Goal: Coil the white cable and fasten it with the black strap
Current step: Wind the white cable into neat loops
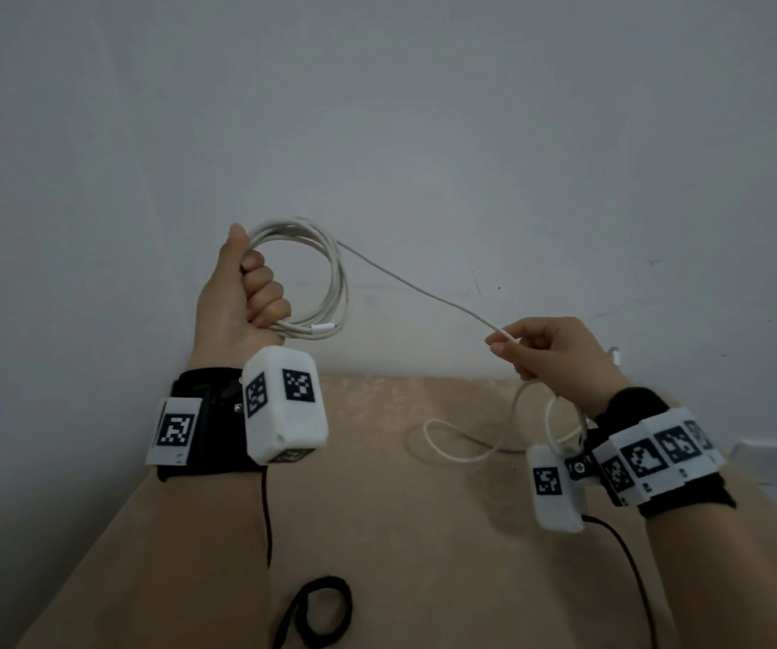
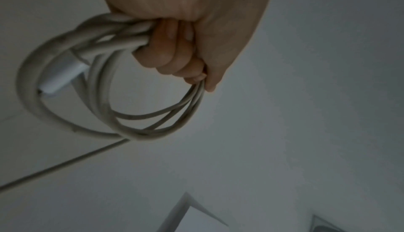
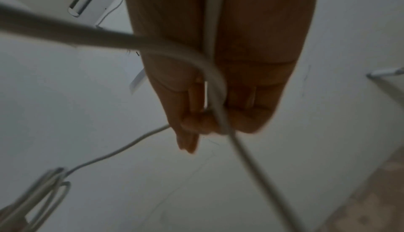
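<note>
Wall (image 1: 424,110): plain, pale grey-white, filling the far side of the scene; faint scuff marks toward the right. Surface (image 1: 447,531): beige with a faint pattern, butted against the wall. White fitting (image 1: 768,461) on the wall at right. Light dim, even.

Head view: we look forward and down from above both raised hands, wall ahead, beige table (image 1: 424,531) below. Left wrist view: we sit very close under left hand (image 2: 186,28), face up along fist toward ceiling and wall; coil of white cable (image 2: 91,80) fills left half. Right wrist view: we sit close under right hand (image 3: 218,80), face along fingers toward wall, table corner at lower right. Shared: white cable in all three; right wrist view also catches coil at lower left.
</note>
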Demonstrator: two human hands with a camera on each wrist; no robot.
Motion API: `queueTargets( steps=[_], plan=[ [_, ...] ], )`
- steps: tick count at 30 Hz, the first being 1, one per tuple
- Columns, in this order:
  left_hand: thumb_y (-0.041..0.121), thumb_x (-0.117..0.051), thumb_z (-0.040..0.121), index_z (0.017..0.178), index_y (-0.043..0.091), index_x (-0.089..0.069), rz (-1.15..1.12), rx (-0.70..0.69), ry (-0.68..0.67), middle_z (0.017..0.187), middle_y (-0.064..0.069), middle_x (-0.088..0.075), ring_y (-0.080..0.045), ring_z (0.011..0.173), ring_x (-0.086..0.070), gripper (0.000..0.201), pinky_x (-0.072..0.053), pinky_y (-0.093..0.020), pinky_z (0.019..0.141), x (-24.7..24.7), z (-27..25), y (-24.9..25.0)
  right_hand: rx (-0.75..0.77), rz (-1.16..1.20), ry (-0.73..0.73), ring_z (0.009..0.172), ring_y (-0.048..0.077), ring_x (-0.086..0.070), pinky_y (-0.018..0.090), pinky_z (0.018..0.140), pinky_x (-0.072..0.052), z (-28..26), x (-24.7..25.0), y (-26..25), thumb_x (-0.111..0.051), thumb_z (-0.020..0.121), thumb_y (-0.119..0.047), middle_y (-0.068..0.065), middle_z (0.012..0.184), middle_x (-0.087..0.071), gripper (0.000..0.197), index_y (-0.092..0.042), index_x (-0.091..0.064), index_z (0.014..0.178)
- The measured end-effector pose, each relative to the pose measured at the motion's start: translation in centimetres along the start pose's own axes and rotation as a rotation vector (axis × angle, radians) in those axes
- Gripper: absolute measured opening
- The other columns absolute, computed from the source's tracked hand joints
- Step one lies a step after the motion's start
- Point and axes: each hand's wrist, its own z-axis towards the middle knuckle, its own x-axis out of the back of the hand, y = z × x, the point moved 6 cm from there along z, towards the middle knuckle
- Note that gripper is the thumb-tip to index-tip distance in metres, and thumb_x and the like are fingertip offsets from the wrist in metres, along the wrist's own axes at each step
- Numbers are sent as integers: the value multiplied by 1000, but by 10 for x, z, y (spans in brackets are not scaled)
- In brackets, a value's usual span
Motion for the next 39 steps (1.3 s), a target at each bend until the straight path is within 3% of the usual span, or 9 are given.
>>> queueTargets(
  steps=[3, 6, 12, 19, 26, 28, 31, 35, 39],
  plan=[
    [45, -51, 95, 62, 22, -33, 76, -2, 0, 40, 10, -19, -5, 28, -15, 44, -12, -16, 28, -4, -1, -2, -94, -176, -115, 75, 15, -67, 35, 72, -54, -1, -7, 11, -68, 85, -31, 1, 77, -73, 9, -22, -71, 83],
    [42, -53, 95, 63, 22, -35, 192, -28, -15, 43, 10, -19, -3, 31, -14, 42, -12, -17, 29, -13, -4, -10, -119, -102, -164, 91, 14, -66, 25, 72, -47, -5, -11, 1, -62, 88, -40, 0, 97, -71, 22, -21, -69, 97],
    [37, -54, 95, 64, 21, -36, 416, -99, -112, 45, 11, -21, -4, 35, -14, 40, -10, -16, 35, -31, -13, -14, 30, -85, -79, 99, 10, -65, 33, 91, -49, -18, 11, -60, -53, 94, -34, -3, 106, -70, 25, -22, -65, 112],
    [37, -54, 95, 61, 21, -34, 589, -94, -207, 46, 11, -22, -4, 36, -14, 43, -13, -14, 34, -48, -21, -26, 67, 457, -367, 109, 20, -65, 35, 94, -53, -49, -7, -116, -56, 83, -37, 6, 119, -68, 47, -20, -56, 127],
    [39, -52, 96, 62, 22, -35, 582, -2, -387, 49, 9, -20, -5, 38, -12, 42, -11, -16, 36, -72, -33, -43, 30, 220, -177, 119, 8, -55, 36, 109, -39, -26, -31, -86, -65, 85, -43, -3, 130, -59, 64, -22, -42, 141],
    [39, -51, 96, 61, 22, -35, 597, 21, -424, 50, 9, -19, -5, 39, -12, 43, -10, -16, 36, -75, -35, -48, 30, 196, -143, 115, 10, -58, 35, 104, -42, -22, -34, -78, -65, 81, -50, -1, 124, -62, 66, -23, -45, 138],
    [40, -52, 95, 61, 23, -34, 625, 31, -429, 50, 9, -19, -5, 39, -12, 43, -11, -16, 36, -76, -36, -50, 61, 152, -28, 89, 10, -64, 29, 85, -51, -19, -29, -74, -68, 81, -46, -1, 98, -69, 43, -21, -63, 116],
    [38, -53, 96, 62, 22, -35, 630, 18, -386, 49, 10, -20, -5, 37, -13, 41, -11, -15, 36, -74, -33, -50, 108, 187, 89, 52, 0, -45, 20, 57, -37, -19, -23, -71, -73, 80, -37, -20, 52, -52, 20, -17, -70, 81],
    [39, -51, 96, 63, 22, -34, 522, 55, -411, 49, 10, -18, -5, 38, -11, 41, -9, -18, 37, -78, -35, -54, 130, 235, 63, 56, -3, -50, 13, 59, -38, -18, -30, -70, -69, 84, -38, -18, 59, -56, 23, -15, -70, 84]
  ],
)
